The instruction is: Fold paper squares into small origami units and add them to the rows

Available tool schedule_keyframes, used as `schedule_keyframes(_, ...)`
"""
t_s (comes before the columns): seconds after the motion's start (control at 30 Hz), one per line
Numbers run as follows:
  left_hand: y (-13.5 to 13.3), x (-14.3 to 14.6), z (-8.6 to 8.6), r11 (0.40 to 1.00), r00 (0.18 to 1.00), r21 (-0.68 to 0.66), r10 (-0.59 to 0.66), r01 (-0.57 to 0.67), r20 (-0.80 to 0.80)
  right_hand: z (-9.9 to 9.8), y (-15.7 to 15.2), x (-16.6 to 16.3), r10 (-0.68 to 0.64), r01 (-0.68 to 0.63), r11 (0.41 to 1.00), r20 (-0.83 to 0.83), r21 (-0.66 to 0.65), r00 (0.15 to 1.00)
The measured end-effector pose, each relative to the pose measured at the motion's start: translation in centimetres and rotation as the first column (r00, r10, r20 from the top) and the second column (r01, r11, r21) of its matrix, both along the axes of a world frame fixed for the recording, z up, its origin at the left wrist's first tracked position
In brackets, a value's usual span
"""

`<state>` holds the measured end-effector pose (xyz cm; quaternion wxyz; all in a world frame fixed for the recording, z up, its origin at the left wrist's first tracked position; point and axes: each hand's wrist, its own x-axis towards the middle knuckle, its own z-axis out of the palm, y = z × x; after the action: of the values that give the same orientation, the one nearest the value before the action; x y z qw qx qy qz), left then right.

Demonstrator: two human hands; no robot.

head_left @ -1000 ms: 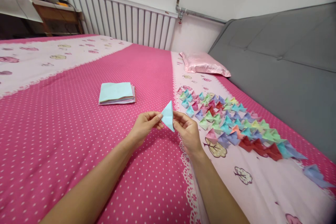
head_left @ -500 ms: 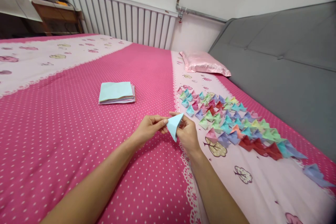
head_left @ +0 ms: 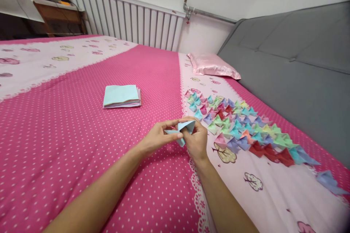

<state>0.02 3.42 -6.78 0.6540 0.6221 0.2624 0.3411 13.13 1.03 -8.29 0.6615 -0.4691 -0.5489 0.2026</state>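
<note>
Both my hands meet over the pink dotted bedspread [head_left: 82, 145], pinching a light blue folded paper piece [head_left: 182, 128] between them. My left hand [head_left: 158, 137] grips its left side with thumb and fingers. My right hand [head_left: 196, 140] curls over its right side, fingers closed on it. The paper is partly spread open and partly hidden by my fingers. A stack of coloured paper sheets [head_left: 121, 96], light blue on top, lies further out to the left.
Several small folded paper shapes [head_left: 240, 127] in many colours lie in rows on the pale strip to the right. A pink pillow [head_left: 212, 66] rests by the grey headboard [head_left: 295, 65]. A white radiator [head_left: 123, 18] lines the far wall.
The blue paper stood as an upright triangle; now it has been lowered and spread between my fingers. Both hands have drawn closer together and moved slightly down.
</note>
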Motion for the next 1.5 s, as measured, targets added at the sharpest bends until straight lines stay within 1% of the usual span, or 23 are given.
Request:
schedule_keyframes(0.07, -0.1, 0.1, -0.1, 1.000, 0.999, 0.005, 0.027, -0.027, -0.020, 0.1, -0.1, 0.0, -0.030, 0.029, 0.999, 0.026, 0.013, 0.999)
schedule_keyframes(0.17, 0.0, 0.3, -0.5, 0.992, 0.992, 0.059, 0.116, -0.113, -0.045, 0.2, -0.2, 0.1, -0.069, 0.069, 0.998, 0.034, 0.001, 0.997)
schedule_keyframes(0.23, 0.1, 0.3, -0.6, 0.973, 0.980, 0.155, 0.186, -0.173, -0.071, 0.2, -0.2, 0.1, -0.098, 0.099, 0.995, 0.026, -0.014, 0.995)
schedule_keyframes(0.27, 0.1, 0.3, -0.7, 0.945, 0.965, 0.237, 0.249, -0.224, -0.080, 0.2, -0.2, 0.2, -0.116, 0.116, 0.993, 0.018, -0.022, 0.993)
schedule_keyframes(0.3, 0.1, 0.3, -0.6, 0.893, 0.938, 0.340, 0.338, -0.295, -0.075, 0.2, -0.1, 0.2, -0.134, 0.134, 0.990, 0.008, -0.031, 0.991)
schedule_keyframes(0.33, 0.0, 0.2, -0.6, 0.806, 0.894, 0.455, 0.446, -0.378, -0.048, 0.2, -0.1, 0.2, -0.153, 0.152, 0.988, -0.004, -0.040, 0.988)
schedule_keyframes(0.4, -0.1, 0.0, -0.5, 0.563, 0.764, 0.645, 0.644, -0.516, 0.049, 0.1, -0.1, 0.2, -0.179, 0.178, 0.983, -0.029, -0.056, 0.983)
schedule_keyframes(0.43, -0.2, -0.1, -0.5, 0.458, 0.704, 0.703, 0.705, -0.544, 0.085, 0.1, -0.1, 0.2, -0.182, 0.179, 0.982, -0.039, -0.062, 0.983)
schedule_keyframes(0.47, -0.4, -0.2, -0.5, 0.392, 0.667, 0.743, 0.738, -0.542, 0.098, 0.1, -0.1, 0.1, -0.178, 0.175, 0.982, -0.047, -0.067, 0.983)
schedule_keyframes(0.5, -0.5, -0.2, -0.6, 0.370, 0.658, 0.772, 0.748, -0.517, 0.082, 0.1, -0.1, 0.1, -0.173, 0.169, 0.983, -0.053, -0.070, 0.984)
schedule_keyframes(0.53, -0.6, -0.2, -0.6, 0.388, 0.672, 0.789, 0.739, -0.476, 0.042, 0.1, -0.1, 0.1, -0.167, 0.163, 0.984, -0.055, -0.071, 0.984)
schedule_keyframes(0.57, -0.7, -0.2, -0.7, 0.431, 0.699, 0.793, 0.715, -0.430, -0.010, 0.1, -0.2, 0.0, -0.162, 0.158, 0.985, -0.055, -0.071, 0.985)
schedule_keyframes(0.63, -1.0, 0.0, -0.8, 0.538, 0.756, 0.758, 0.648, -0.368, -0.093, 0.1, -0.3, -0.1, -0.150, 0.147, 0.987, -0.050, -0.065, 0.987)
schedule_keyframes(0.73, -1.2, 0.3, -0.9, 0.669, 0.812, 0.643, 0.571, -0.373, -0.124, 0.2, -0.3, -0.3, -0.117, 0.115, 0.992, -0.036, -0.055, 0.992)
schedule_keyframes(0.8, -1.2, 0.6, -1.0, 0.733, 0.840, 0.571, 0.527, -0.370, -0.132, 0.2, -0.3, -0.3, -0.094, 0.094, 0.995, -0.008, -0.043, 0.996)
schedule_keyframes(0.9, -1.0, 0.9, -1.1, 0.822, 0.890, 0.471, 0.432, -0.322, -0.146, 0.2, -0.4, -0.2, -0.062, 0.064, 0.998, 0.064, -0.026, 0.996)
schedule_keyframes(1.0, -0.8, 1.2, -1.2, 0.928, 0.955, 0.293, 0.274, -0.230, -0.116, 0.3, -0.5, 0.0, -0.015, 0.020, 0.999, 0.143, -0.033, 0.990)
schedule_keyframes(1.07, -0.6, 1.4, -1.2, 0.975, 0.979, 0.130, 0.192, -0.183, -0.062, 0.4, -0.6, 0.2, 0.026, -0.018, 0.999, 0.202, -0.040, 0.979)
schedule_keyframes(1.13, -0.5, 1.4, -1.1, 0.985, 0.985, -0.032, 0.171, -0.171, 0.008, 0.6, -0.6, 0.4, 0.064, -0.057, 0.998, 0.265, -0.036, 0.962)
schedule_keyframes(1.2, -0.4, 1.2, -1.0, 0.970, 0.978, -0.159, 0.196, -0.182, 0.076, 0.7, -0.6, 0.5, 0.109, -0.102, 0.994, 0.322, -0.040, 0.940)
schedule_keyframes(1.33, -0.1, 0.7, -0.5, 0.940, 0.956, -0.308, 0.212, -0.144, 0.201, 1.0, -0.7, 0.8, 0.210, -0.187, 0.978, 0.392, -0.097, 0.895)
schedule_keyframes(1.4, 0.1, 0.4, -0.2, 0.914, 0.939, -0.386, 0.235, -0.125, 0.250, 1.0, -0.8, 0.9, 0.251, -0.219, 0.968, 0.421, -0.123, 0.872)
schedule_keyframes(1.5, 0.2, 0.1, 0.1, 0.869, 0.912, -0.486, 0.269, -0.092, 0.309, 1.1, -1.0, 1.0, 0.260, -0.217, 0.965, 0.464, -0.145, 0.847)
